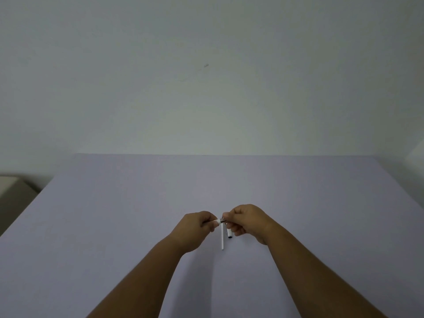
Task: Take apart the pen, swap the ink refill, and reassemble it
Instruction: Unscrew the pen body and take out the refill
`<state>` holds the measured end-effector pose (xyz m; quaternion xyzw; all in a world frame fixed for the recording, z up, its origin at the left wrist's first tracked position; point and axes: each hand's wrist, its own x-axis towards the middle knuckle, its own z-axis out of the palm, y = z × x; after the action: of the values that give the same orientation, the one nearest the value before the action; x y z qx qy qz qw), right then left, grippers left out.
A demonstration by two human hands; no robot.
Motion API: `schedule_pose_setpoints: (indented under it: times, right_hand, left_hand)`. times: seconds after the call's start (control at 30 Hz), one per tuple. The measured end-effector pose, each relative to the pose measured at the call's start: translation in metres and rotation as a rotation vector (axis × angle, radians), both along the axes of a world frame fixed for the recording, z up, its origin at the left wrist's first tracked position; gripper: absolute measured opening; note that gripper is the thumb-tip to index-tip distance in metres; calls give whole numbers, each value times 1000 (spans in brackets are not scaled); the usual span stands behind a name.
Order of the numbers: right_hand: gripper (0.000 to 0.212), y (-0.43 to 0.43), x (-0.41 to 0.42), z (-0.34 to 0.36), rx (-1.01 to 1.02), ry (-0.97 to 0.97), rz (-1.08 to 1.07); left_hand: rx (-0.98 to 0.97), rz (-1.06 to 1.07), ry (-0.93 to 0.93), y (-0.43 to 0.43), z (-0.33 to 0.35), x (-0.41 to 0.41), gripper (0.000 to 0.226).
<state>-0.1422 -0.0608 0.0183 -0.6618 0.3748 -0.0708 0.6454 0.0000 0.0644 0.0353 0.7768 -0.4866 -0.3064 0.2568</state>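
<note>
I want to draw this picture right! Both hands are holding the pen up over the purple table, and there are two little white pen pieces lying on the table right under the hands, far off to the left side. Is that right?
Nearly. In the head view, the two white pen pieces, a long thin white tube and a shorter white piece with a dark tip, lie near the middle of the pale purple table, not far left. The left hand and right hand do hold the pen above them.

I see 2 bare forearms with no sleeves reaching the wrists. My left hand (197, 228) and right hand (246, 222) wear no gloves, rings, watch or bands, and the fingers (236, 230) are uncovered.
</note>
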Motion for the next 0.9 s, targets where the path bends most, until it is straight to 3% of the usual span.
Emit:
schedule_pose_setpoints:
  times: [0.07, 0.13, 0.33, 0.43, 0.6, 0.8, 0.9]
  right_hand:
    - [3, -1, 0, -1, -33, -17, 30]
    - [14, 0, 0, -1, -12, -48, 47]
    - [5, 2, -1, -2, -38, -18, 21]
    - [17, 2, -1, 0, -21, -39, 51]
    - [3, 1, -1, 0, -54, -11, 15]
    - [15, 5, 0, 3, 10, -32, -13]
    - [2, 6, 0, 3, -40, -42, -22]
  left_hand:
    - [-3, -2, -4, 0, 0, -1, 24]
    - [-7, 3, -5, 1, 1, -1, 24]
    - [-8, 3, -11, 2, 2, -1, 24]
    - [-13, 4, -12, 2, 2, -1, 24]
    - [-15, 7, 5, 2, 3, -2, 25]
    - [-27, 14, 5, 2, 4, -1, 21]
    - [-21, 10, 4, 2, 4, -1, 22]
